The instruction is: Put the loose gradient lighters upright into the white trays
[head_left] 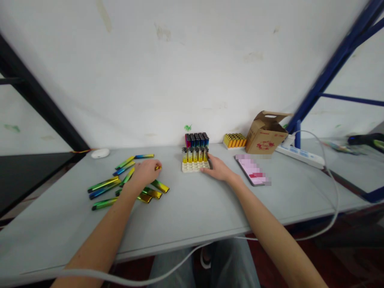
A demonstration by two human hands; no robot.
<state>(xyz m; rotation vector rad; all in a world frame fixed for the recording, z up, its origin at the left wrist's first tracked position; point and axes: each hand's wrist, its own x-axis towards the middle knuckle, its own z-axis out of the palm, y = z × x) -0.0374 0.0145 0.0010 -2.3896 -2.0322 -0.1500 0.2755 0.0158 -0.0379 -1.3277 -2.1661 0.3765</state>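
Currently, the left hand (147, 172) is pinching a shiny gold piece (158, 167) near metallic green-and-gold tubes (103, 184); the right hand (220, 169) is gripping a cream-white rack (195, 169) of yellow-and-clear cylinders (195, 157) on the grey table (192, 208).

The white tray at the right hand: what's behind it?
Behind the white tray stand dark-topped blue and pinkish cylinders, with the wall beyond. Yellow pieces in the tray cover the cylinders' lower ends, so what holds them cannot be seen.
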